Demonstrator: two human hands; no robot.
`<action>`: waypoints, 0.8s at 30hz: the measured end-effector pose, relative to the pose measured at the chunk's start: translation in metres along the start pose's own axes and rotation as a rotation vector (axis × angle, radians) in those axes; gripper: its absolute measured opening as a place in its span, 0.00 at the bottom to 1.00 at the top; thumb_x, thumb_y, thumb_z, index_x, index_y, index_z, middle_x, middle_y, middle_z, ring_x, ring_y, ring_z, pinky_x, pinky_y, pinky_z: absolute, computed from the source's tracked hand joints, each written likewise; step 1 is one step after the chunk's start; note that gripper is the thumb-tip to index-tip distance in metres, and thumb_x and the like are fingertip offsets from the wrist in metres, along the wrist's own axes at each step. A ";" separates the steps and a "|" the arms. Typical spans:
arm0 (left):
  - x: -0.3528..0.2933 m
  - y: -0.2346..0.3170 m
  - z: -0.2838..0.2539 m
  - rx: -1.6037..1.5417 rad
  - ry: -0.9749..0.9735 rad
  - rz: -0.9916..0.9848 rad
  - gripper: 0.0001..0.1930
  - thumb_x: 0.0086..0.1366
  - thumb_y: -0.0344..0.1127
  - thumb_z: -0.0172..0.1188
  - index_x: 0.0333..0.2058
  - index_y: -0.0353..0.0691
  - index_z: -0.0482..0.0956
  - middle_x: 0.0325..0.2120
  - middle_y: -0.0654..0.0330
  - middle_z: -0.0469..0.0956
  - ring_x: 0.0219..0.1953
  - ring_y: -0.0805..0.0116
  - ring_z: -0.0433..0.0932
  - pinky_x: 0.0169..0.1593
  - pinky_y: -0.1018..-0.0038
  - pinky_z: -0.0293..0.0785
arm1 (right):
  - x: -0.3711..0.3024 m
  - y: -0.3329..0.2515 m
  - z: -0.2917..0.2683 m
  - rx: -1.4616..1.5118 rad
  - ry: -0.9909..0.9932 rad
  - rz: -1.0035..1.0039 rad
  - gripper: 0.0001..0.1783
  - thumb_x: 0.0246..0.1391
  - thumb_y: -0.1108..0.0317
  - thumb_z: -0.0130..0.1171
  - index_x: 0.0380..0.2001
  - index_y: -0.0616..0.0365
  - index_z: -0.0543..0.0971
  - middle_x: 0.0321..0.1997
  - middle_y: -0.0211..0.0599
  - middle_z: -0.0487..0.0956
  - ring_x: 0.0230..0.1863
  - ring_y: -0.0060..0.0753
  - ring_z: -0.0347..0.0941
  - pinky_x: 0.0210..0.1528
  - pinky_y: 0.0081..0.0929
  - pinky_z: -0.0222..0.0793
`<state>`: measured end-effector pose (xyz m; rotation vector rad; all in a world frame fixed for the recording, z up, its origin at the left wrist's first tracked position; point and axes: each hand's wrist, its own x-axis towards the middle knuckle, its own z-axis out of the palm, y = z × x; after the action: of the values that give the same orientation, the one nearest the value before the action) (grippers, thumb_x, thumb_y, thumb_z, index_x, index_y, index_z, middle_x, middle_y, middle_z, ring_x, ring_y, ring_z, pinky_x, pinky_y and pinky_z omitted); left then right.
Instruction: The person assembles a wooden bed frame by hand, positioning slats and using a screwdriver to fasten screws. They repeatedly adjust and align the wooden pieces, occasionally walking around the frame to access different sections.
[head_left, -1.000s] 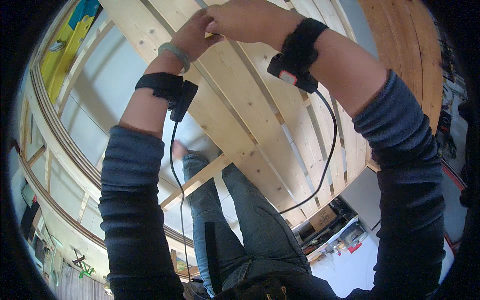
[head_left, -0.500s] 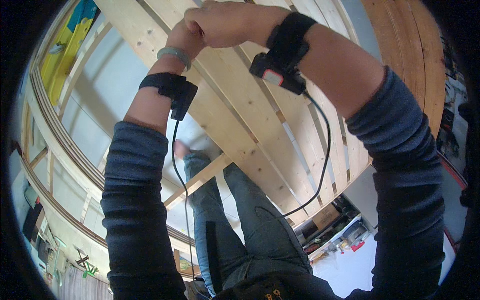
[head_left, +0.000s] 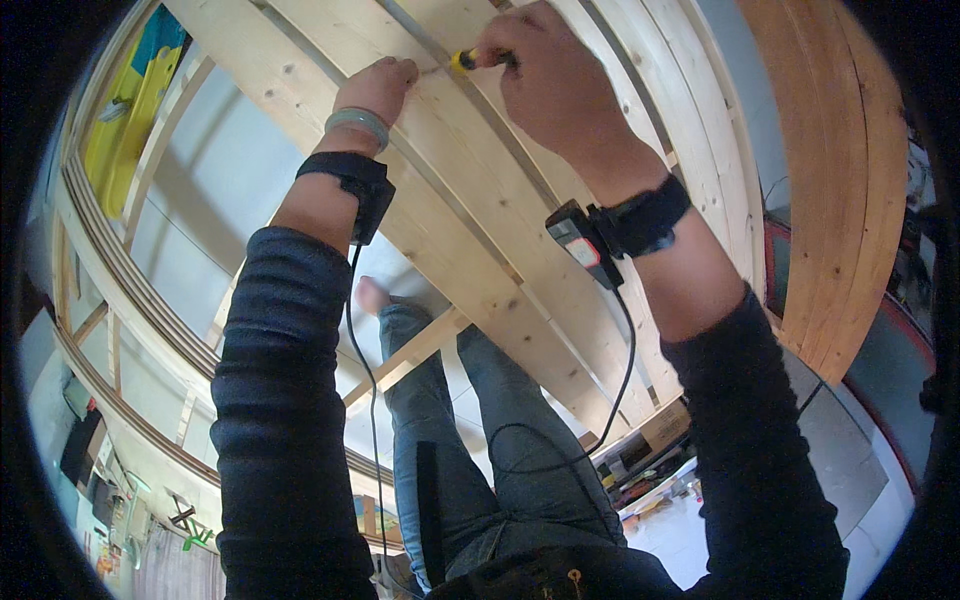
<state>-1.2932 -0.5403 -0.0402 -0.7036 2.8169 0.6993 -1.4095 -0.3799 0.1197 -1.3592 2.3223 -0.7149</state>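
While pale wooden slats (head_left: 440,262) spread beneath both hands with narrow gaps between them, layered wooden rails (head_left: 105,252) curve by to the left of the left hand (head_left: 378,88), and a yellow object (head_left: 112,150) lies beyond them. A browner plank surface (head_left: 848,200) stands well to the right of the right hand (head_left: 560,85). The right hand is closed around a yellow-and-black tool (head_left: 464,60), whose yellow end pokes out on the side facing the left hand. The left hand's fingers are drawn in just over the slats; whether they pinch anything cannot be told. Both forearms reach forward, the right one angled inward, the left wrist wearing a pale green bracelet (head_left: 358,122).
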 end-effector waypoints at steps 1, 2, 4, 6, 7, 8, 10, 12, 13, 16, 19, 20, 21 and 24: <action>0.001 0.005 0.000 0.044 0.006 -0.012 0.10 0.60 0.36 0.47 0.39 0.46 0.74 0.42 0.56 0.74 0.42 0.53 0.75 0.45 0.64 0.72 | -0.006 0.006 -0.001 -0.032 0.111 -0.020 0.08 0.45 0.70 0.55 0.32 0.55 0.77 0.44 0.49 0.72 0.43 0.47 0.71 0.43 0.32 0.68; 0.001 0.010 0.000 0.098 0.013 -0.039 0.11 0.60 0.38 0.46 0.38 0.46 0.74 0.41 0.56 0.75 0.41 0.52 0.75 0.45 0.64 0.72 | -0.015 0.013 -0.001 -0.066 0.224 -0.040 0.07 0.44 0.73 0.55 0.31 0.55 0.75 0.38 0.45 0.73 0.39 0.44 0.72 0.40 0.33 0.69; 0.003 0.015 -0.004 0.186 0.023 -0.075 0.11 0.61 0.39 0.45 0.36 0.44 0.75 0.40 0.54 0.75 0.40 0.52 0.76 0.43 0.63 0.73 | -0.042 0.033 -0.001 -0.086 0.358 0.020 0.08 0.42 0.78 0.54 0.30 0.57 0.74 0.32 0.40 0.73 0.34 0.39 0.72 0.37 0.31 0.68; 0.007 0.014 -0.010 0.243 0.036 -0.093 0.12 0.61 0.40 0.45 0.35 0.42 0.75 0.37 0.53 0.77 0.39 0.51 0.76 0.42 0.62 0.73 | -0.087 0.055 0.001 -0.011 0.392 0.148 0.10 0.41 0.81 0.54 0.30 0.58 0.73 0.32 0.38 0.72 0.33 0.35 0.71 0.35 0.24 0.67; 0.009 0.011 -0.013 0.221 -0.002 -0.127 0.13 0.62 0.42 0.46 0.35 0.41 0.75 0.35 0.52 0.77 0.38 0.51 0.77 0.41 0.62 0.73 | -0.110 0.066 0.004 0.060 0.408 0.184 0.10 0.42 0.81 0.55 0.31 0.58 0.73 0.31 0.35 0.71 0.33 0.32 0.70 0.35 0.22 0.67; 0.012 0.006 -0.018 0.195 -0.031 -0.166 0.14 0.62 0.43 0.46 0.34 0.41 0.75 0.33 0.52 0.78 0.37 0.51 0.77 0.40 0.62 0.73 | -0.132 0.076 0.007 0.136 0.444 0.256 0.12 0.42 0.81 0.56 0.32 0.57 0.72 0.31 0.32 0.71 0.32 0.29 0.69 0.34 0.21 0.66; 0.007 -0.009 -0.026 -0.003 -0.022 -0.237 0.15 0.63 0.46 0.48 0.33 0.40 0.75 0.29 0.52 0.78 0.35 0.54 0.78 0.38 0.64 0.74 | -0.173 0.089 0.007 0.285 0.469 0.496 0.11 0.45 0.78 0.57 0.34 0.57 0.72 0.32 0.28 0.70 0.32 0.26 0.68 0.33 0.20 0.66; -0.020 -0.024 -0.026 -0.345 0.042 -0.311 0.17 0.63 0.48 0.51 0.32 0.38 0.74 0.25 0.52 0.78 0.31 0.58 0.78 0.37 0.68 0.74 | -0.211 0.097 0.003 0.606 0.523 0.828 0.09 0.49 0.71 0.57 0.35 0.56 0.72 0.32 0.28 0.71 0.32 0.24 0.68 0.32 0.20 0.65; -0.041 -0.031 -0.024 -0.486 0.070 -0.355 0.17 0.64 0.47 0.50 0.31 0.37 0.73 0.26 0.54 0.78 0.31 0.64 0.77 0.36 0.70 0.74 | -0.227 0.100 0.000 0.871 0.587 0.969 0.09 0.51 0.68 0.57 0.35 0.56 0.72 0.31 0.29 0.71 0.31 0.23 0.68 0.32 0.19 0.65; -0.121 -0.033 0.002 -1.219 0.281 -0.525 0.12 0.65 0.42 0.50 0.33 0.38 0.70 0.29 0.59 0.76 0.30 0.74 0.75 0.33 0.75 0.73 | -0.255 0.114 0.000 1.461 0.695 1.077 0.12 0.54 0.59 0.55 0.35 0.56 0.73 0.29 0.30 0.71 0.30 0.21 0.68 0.30 0.18 0.64; -0.205 -0.027 0.036 -1.437 0.380 -0.668 0.09 0.64 0.40 0.49 0.37 0.41 0.70 0.25 0.63 0.71 0.25 0.76 0.70 0.29 0.79 0.69 | -0.261 0.123 0.012 1.285 0.347 1.133 0.14 0.53 0.56 0.56 0.34 0.56 0.75 0.27 0.31 0.73 0.28 0.22 0.69 0.30 0.23 0.66; -0.227 -0.027 0.047 -1.459 0.398 -0.803 0.09 0.64 0.39 0.49 0.38 0.41 0.71 0.23 0.65 0.70 0.24 0.76 0.69 0.28 0.81 0.68 | -0.258 0.126 0.016 1.057 0.186 1.223 0.14 0.52 0.56 0.57 0.33 0.56 0.75 0.26 0.31 0.73 0.27 0.23 0.69 0.31 0.25 0.67; -0.249 -0.027 0.057 -1.647 0.368 -0.869 0.10 0.63 0.39 0.50 0.39 0.42 0.71 0.21 0.66 0.68 0.23 0.76 0.68 0.28 0.82 0.66 | -0.252 0.125 0.026 0.737 -0.051 1.187 0.14 0.49 0.58 0.58 0.35 0.56 0.76 0.32 0.36 0.77 0.32 0.32 0.74 0.35 0.29 0.70; -0.289 -0.018 0.097 -1.679 0.165 -1.252 0.14 0.62 0.41 0.51 0.44 0.43 0.71 0.19 0.65 0.69 0.24 0.73 0.69 0.29 0.79 0.68 | -0.235 0.116 0.052 0.114 -0.109 0.590 0.16 0.45 0.61 0.60 0.38 0.57 0.76 0.38 0.42 0.78 0.40 0.41 0.74 0.43 0.33 0.70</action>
<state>-1.0275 -0.3914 -0.0588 -2.2099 0.6225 2.3387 -1.3514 -0.1387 0.0208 -0.5891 2.3685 -0.5531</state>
